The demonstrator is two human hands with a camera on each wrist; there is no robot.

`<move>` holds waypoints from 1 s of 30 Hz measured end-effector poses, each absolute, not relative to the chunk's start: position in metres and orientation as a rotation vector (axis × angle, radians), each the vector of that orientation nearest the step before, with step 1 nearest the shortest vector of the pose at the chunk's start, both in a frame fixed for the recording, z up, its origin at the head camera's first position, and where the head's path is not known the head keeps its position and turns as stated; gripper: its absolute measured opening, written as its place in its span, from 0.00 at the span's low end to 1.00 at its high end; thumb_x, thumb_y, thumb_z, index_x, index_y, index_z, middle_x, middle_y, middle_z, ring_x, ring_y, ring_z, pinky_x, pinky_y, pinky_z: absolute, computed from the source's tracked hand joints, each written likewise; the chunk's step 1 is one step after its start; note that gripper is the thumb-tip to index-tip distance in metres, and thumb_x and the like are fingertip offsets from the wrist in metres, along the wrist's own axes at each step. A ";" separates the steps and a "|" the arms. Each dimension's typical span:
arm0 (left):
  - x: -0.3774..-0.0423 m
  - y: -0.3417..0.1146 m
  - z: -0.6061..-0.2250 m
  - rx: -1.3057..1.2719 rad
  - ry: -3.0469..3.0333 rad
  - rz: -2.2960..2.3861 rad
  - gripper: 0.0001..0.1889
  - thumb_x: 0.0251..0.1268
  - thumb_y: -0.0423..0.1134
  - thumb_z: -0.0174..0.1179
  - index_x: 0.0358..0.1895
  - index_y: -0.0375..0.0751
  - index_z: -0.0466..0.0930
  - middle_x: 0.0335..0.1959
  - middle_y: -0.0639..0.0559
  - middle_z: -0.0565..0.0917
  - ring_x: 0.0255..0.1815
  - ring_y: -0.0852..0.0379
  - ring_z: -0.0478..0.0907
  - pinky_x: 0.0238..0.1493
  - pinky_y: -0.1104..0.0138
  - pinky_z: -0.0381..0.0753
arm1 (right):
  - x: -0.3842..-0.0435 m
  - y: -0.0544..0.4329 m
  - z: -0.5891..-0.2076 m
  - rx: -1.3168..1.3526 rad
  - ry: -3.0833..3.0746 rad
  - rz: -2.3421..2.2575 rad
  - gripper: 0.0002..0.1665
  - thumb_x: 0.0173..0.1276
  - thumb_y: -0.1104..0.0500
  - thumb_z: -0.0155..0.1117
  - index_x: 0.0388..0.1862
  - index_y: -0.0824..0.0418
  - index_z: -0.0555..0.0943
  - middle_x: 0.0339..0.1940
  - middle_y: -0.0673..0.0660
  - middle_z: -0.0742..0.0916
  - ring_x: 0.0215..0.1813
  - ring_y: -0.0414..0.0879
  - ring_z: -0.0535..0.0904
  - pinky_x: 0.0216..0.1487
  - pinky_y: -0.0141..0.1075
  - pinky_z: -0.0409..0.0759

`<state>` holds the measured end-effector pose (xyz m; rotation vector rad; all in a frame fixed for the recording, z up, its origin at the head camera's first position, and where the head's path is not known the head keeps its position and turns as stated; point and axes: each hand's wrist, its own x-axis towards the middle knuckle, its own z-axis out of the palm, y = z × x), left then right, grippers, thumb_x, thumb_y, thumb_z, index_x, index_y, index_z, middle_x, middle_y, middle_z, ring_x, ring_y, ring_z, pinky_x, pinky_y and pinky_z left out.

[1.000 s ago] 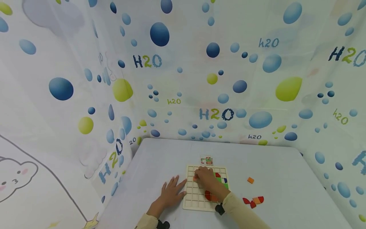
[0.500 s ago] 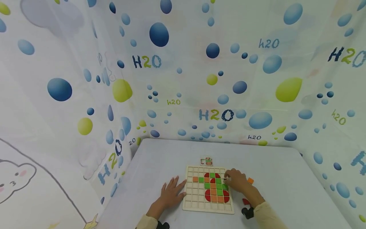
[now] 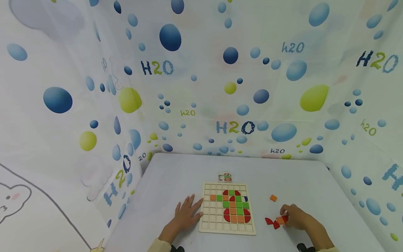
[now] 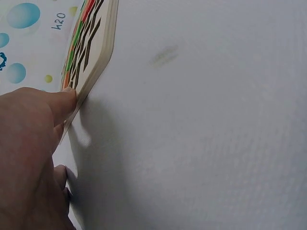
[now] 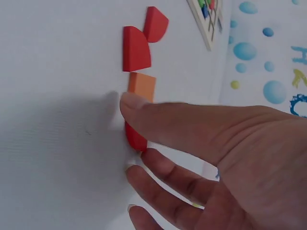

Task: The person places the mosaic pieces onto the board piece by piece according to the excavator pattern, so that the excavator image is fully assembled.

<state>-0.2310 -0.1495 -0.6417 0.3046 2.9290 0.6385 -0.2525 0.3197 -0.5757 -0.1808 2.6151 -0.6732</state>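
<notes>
My left hand (image 3: 185,213) rests on the table with fingers spread, its fingertips touching the left edge of a wooden grid board (image 3: 226,233). In the left wrist view the thumb lies against the board's edge. Red, green and orange tiles fill part of the grid, and a small dark blue tile (image 3: 246,199) sits near its right side. Right of the board, my right hand (image 3: 296,217) is at a red quarter-round tile (image 5: 136,138), thumb over one side and index fingertip by its end. An orange square tile (image 5: 142,85) adjoins it.
Two more red quarter-round tiles, one nearer (image 5: 136,50) and one farther (image 5: 156,24), lie in line with the orange tile. A lone orange tile (image 3: 273,198) lies farther back. Behind the board is a small pattern card (image 3: 225,177). A printed curtain (image 3: 201,87) hangs behind the table.
My right hand has moved from the board's upper left, across its right side, to the loose tiles at the right. The left hand stays at the board's edge. The head view has shifted slightly.
</notes>
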 end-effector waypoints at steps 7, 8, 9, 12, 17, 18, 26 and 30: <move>-0.231 -0.149 -0.642 0.307 2.931 0.654 0.32 0.79 0.61 0.53 0.81 0.56 0.67 0.85 0.39 0.59 0.85 0.33 0.52 0.78 0.28 0.46 | -0.250 0.320 -0.592 -0.196 2.731 -0.671 0.14 0.64 0.70 0.74 0.38 0.59 0.77 0.36 0.57 0.77 0.39 0.48 0.74 0.41 0.44 0.79; -0.230 -0.149 -0.641 0.308 2.929 0.657 0.32 0.79 0.61 0.53 0.81 0.56 0.67 0.85 0.39 0.59 0.85 0.33 0.52 0.78 0.28 0.46 | -0.251 0.320 -0.594 -0.198 2.745 -0.684 0.13 0.66 0.68 0.74 0.38 0.59 0.76 0.35 0.56 0.77 0.38 0.48 0.73 0.40 0.43 0.78; -0.230 -0.149 -0.640 0.307 2.927 0.656 0.33 0.79 0.61 0.53 0.81 0.56 0.66 0.85 0.39 0.59 0.86 0.33 0.52 0.78 0.28 0.45 | -0.253 0.321 -0.597 -0.195 2.755 -0.691 0.12 0.68 0.65 0.74 0.38 0.60 0.76 0.34 0.56 0.77 0.38 0.48 0.73 0.39 0.43 0.77; -0.231 -0.149 -0.644 0.315 2.937 0.662 0.33 0.79 0.61 0.53 0.81 0.56 0.67 0.85 0.38 0.59 0.85 0.32 0.52 0.78 0.27 0.45 | -0.255 0.322 -0.605 -0.178 2.795 -0.706 0.13 0.71 0.60 0.73 0.40 0.63 0.76 0.32 0.56 0.76 0.36 0.48 0.71 0.38 0.41 0.75; -0.233 -0.149 -0.645 0.307 2.950 0.641 0.33 0.80 0.61 0.52 0.82 0.56 0.66 0.85 0.38 0.58 0.86 0.32 0.51 0.78 0.28 0.45 | -0.256 0.321 -0.613 -0.195 2.883 -0.736 0.13 0.73 0.60 0.72 0.40 0.63 0.75 0.29 0.53 0.77 0.34 0.46 0.71 0.35 0.39 0.73; -0.232 -0.148 -0.644 0.309 2.951 0.642 0.33 0.80 0.61 0.52 0.82 0.55 0.66 0.85 0.38 0.58 0.85 0.32 0.51 0.78 0.28 0.45 | -0.256 0.321 -0.613 -0.194 2.894 -0.748 0.12 0.73 0.60 0.71 0.39 0.62 0.75 0.28 0.52 0.78 0.33 0.46 0.71 0.35 0.39 0.73; -0.231 -0.148 -0.638 0.303 2.942 0.664 0.32 0.80 0.58 0.53 0.81 0.53 0.66 0.85 0.37 0.58 0.86 0.32 0.51 0.78 0.27 0.45 | -0.251 0.319 -0.603 -0.124 2.834 -0.827 0.12 0.70 0.64 0.72 0.43 0.66 0.76 0.32 0.54 0.82 0.36 0.47 0.77 0.39 0.43 0.80; -0.231 -0.148 -0.634 0.310 2.941 0.669 0.32 0.80 0.58 0.54 0.81 0.53 0.67 0.85 0.36 0.59 0.85 0.31 0.52 0.78 0.27 0.46 | -0.249 0.323 -0.599 -0.072 2.852 -0.779 0.17 0.71 0.58 0.74 0.39 0.66 0.74 0.30 0.54 0.82 0.35 0.47 0.76 0.37 0.42 0.78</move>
